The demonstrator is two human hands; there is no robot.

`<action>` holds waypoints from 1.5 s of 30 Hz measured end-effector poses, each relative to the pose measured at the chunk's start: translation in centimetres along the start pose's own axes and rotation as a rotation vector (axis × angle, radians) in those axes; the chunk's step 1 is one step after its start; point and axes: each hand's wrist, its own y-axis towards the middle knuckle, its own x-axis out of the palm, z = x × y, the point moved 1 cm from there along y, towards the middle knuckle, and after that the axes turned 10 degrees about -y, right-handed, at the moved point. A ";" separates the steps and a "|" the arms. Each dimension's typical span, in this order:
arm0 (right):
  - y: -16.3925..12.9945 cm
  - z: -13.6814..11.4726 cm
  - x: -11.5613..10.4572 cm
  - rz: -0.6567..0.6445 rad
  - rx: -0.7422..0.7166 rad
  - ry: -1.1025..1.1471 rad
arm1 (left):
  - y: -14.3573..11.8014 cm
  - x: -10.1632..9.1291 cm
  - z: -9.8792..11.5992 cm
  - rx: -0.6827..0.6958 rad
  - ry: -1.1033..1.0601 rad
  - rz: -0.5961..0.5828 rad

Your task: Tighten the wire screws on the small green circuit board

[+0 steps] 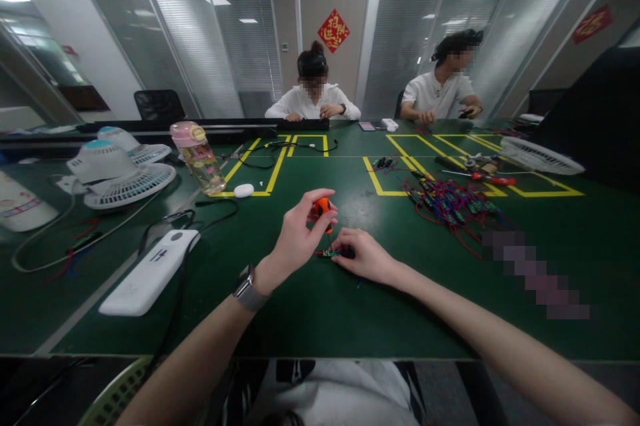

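Big green table (280, 329) first, yellow tape outlining its far part, and over on the right a sprawling heap of wired boards (453, 205), red and blue leads all in a tangle. Now the hands! Right hand (367, 256) low on the tabletop, thumb and fingers narrowed on the right end of a circuit board (327, 254). Left hand (299, 231) just above, thumb and fingers closed round a screwdriver (323, 206): stubby handle, vivid orange with black patches, thin dark shaft pointing down. And that board, lying in front of the person, is a slim green strip, pale specks on top, red wire (319, 253) at its left end. Tip touching it? Can't tell.
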 end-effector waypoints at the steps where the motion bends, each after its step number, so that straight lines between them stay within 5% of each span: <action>1: 0.0 0.1 0.0 0.003 -0.001 0.005 | 0.0 0.0 0.0 0.008 0.007 -0.004; 9: 0.0 0.4 0.5 0.031 0.007 0.070 | 0.0 0.1 0.7 0.085 0.139 -0.113; 13: 0.0 0.7 0.9 0.067 0.029 0.132 | 0.1 0.3 1.3 0.163 0.127 -0.055; 17: 0.0 0.8 1.1 0.076 0.039 0.192 | 0.3 0.5 0.9 0.047 -0.001 -0.042; 22: 0.1 0.8 1.1 0.076 0.033 0.183 | 0.4 0.6 0.5 0.067 0.092 0.075; 33: -0.3 0.3 1.2 0.101 0.111 0.124 | 0.0 0.9 0.3 -0.011 -0.151 0.033; 45: -0.5 -0.4 0.7 0.088 0.147 0.096 | 0.3 1.1 0.2 0.091 0.081 0.117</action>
